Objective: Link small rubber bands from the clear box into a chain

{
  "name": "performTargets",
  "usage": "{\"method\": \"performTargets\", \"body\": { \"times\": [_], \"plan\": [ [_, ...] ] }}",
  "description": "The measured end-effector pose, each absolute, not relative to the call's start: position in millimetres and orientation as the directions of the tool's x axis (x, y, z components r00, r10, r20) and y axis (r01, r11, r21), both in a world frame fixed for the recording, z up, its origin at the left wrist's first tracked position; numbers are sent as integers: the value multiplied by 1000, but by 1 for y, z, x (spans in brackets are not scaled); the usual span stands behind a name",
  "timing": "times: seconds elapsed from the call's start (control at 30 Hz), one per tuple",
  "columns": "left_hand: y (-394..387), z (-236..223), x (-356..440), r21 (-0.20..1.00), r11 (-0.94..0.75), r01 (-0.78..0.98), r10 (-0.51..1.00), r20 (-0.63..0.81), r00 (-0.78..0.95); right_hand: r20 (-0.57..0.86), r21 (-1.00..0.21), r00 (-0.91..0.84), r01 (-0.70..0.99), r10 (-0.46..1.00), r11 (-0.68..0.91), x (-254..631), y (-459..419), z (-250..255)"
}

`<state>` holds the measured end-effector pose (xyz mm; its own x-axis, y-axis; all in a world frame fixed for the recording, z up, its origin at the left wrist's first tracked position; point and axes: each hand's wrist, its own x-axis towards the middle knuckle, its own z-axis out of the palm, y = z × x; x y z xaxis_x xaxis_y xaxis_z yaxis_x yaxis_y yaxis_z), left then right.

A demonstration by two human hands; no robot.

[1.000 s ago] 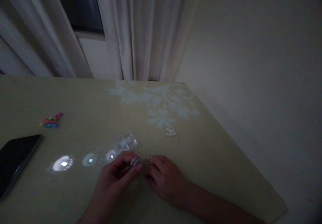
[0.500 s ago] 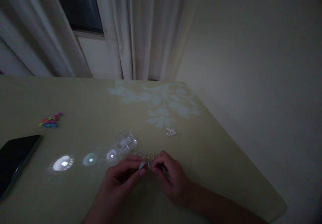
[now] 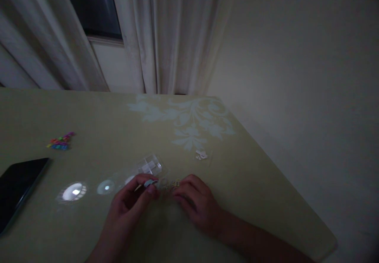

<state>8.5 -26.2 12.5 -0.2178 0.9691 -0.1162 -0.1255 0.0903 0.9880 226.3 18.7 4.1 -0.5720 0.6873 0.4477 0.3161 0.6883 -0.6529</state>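
Note:
My left hand [image 3: 126,204] pinches a small pale grey-blue piece [image 3: 151,182] between thumb and forefinger; dim light and blur hide its exact kind. To its right, my right hand [image 3: 198,202] has its fingers pressed together at a small pile of thin yellowish rings or loops [image 3: 175,183] on the table. Whether a piece sits between those fingertips is hidden. Just behind my left hand lies a clear plastic compartment box [image 3: 151,164]. Farther back on the right are small white pieces [image 3: 201,155].
A black phone [image 3: 20,188] lies at the left. Beyond it is a small heap of brightly coloured pieces [image 3: 61,141]. The pale table [image 3: 251,200] ends at a wall on the right, and curtains [image 3: 177,38] hang behind. Round light reflections show on the tabletop.
My left hand has moved left, away from my right hand, carrying the grey-blue piece. My right hand has shifted slightly left, its fingers now down at the yellowish loops.

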Motion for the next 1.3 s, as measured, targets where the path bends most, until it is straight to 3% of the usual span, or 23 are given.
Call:
{"method": "performTargets", "body": {
  "times": [0.3, 0.43, 0.7, 0.83, 1.03, 1.3],
  "plan": [
    [-22, 12, 6, 995, 40, -94, 954, -66, -293, 318, -309, -743, 506, 589, 805, 220, 17, -8],
    [-20, 12, 4, 998, 9, -57, 937, -28, -348, 305, -318, -740, 514, 599, 797, 221, 18, -7],
    [-20, 17, 2, 996, 62, -58, 916, -80, -393, 451, -380, -666, 460, 595, 803, 222, 20, -4],
    [-21, 17, 1, 999, 50, -20, 920, -54, -388, 485, -357, -579, 554, 656, 752, 226, 22, -2],
    [-21, 16, -2, 999, 33, 19, 921, -23, -390, 429, -352, -648, 522, 629, 777, 223, 19, -2],
    [-15, 17, 1, 997, -24, -76, 918, -8, -397, 394, -269, -687, 549, 611, 791, 211, 15, -18]
  ]
}}
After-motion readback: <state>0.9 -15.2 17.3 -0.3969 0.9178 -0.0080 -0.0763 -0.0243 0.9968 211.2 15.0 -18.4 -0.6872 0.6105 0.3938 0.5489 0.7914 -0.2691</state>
